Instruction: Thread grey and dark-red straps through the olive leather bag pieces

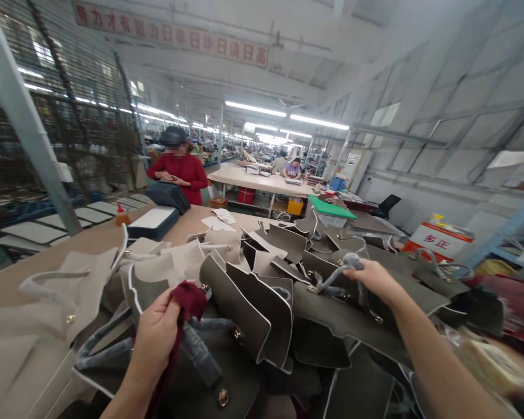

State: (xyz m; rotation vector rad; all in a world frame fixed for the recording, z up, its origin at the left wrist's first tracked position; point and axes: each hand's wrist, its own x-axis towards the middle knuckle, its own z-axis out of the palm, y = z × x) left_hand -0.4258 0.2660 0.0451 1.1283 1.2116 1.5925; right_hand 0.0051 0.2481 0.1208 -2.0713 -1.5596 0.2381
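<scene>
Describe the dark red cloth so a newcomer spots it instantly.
On the long tan workbench, find the heap of olive and beige handbags. At its near edge, the left hand grips a dark red cloth, which trails below the hand and stands out against the bags.

1 co-worker in red sweater (179, 174), standing; 1 long pale worktable (257, 181); 1 green cutting board (330, 206); 1 yellow crate (295, 207); 1 black office chair (388, 203); 1 red-and-white carton (439, 240); 1 red banner with Chinese characters (170, 34); overhead strip lights (255, 109).
</scene>
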